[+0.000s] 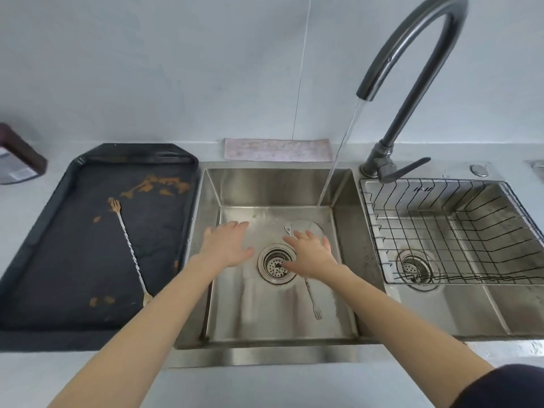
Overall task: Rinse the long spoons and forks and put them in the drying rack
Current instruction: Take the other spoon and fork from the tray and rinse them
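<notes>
Hands [226, 245] [309, 254] spread flat amid sink [212, 231] walls.

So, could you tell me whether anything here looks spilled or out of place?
Yes: brown smears are spilled across the black tray, where one long fork still lies. Another fork lies in the left sink basin, partly under the right hand. The drying rack holds nothing.

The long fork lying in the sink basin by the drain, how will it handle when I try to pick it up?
The long fork lies flat on the wet basin floor, so probably slippery and hard to pinch. Thin metal suggests stiff and light. Its slim shaft might roll or skid if nudged.
</notes>
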Demonstrator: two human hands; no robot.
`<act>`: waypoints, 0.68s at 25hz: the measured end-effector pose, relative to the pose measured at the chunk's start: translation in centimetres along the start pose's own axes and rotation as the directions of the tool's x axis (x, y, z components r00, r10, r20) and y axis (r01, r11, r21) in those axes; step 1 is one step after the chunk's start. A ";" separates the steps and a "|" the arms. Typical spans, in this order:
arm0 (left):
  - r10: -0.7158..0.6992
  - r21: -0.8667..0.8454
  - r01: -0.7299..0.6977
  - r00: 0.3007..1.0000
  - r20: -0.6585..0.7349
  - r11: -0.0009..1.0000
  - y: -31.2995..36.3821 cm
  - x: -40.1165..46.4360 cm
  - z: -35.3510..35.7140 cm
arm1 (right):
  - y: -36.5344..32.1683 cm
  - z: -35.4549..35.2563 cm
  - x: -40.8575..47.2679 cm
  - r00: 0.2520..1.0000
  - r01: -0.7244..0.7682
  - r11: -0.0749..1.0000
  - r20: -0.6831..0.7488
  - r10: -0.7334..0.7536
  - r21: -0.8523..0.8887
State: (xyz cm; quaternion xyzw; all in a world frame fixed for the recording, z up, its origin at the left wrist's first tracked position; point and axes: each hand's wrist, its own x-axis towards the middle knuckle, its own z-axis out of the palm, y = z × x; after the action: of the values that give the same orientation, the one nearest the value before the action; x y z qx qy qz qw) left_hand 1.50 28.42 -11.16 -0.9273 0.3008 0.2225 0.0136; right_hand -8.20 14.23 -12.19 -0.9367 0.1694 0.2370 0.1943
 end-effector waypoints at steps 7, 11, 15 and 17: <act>-0.037 0.012 0.039 0.993 -0.115 0.999 -6.9 -3.8 -2.3 | -6.9 -0.5 -0.6 0.986 0.102 0.993 -0.138 -0.093 0.060; -0.090 0.006 0.091 0.988 -0.125 0.996 -11.2 -5.3 -3.2 | -11.4 0.2 -0.5 0.973 0.179 0.969 -0.178 -0.149 0.168; -0.177 -0.059 0.170 0.974 -0.143 0.984 -14.9 -5.8 -3.2 | -15.8 1.1 -0.1 0.959 0.251 0.944 -0.190 -0.212 0.214; -0.191 -0.102 0.178 0.973 -0.131 0.979 -16.5 -5.9 -3.0 | -17.9 1.6 0.3 0.954 0.277 0.939 -0.172 -0.244 0.206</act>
State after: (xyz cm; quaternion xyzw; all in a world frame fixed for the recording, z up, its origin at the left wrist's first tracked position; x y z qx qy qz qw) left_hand 7.75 44.67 -7.81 -0.9643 0.2031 0.1678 -0.0282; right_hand -1.30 30.39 -8.59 -0.9370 0.0832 0.1200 0.3173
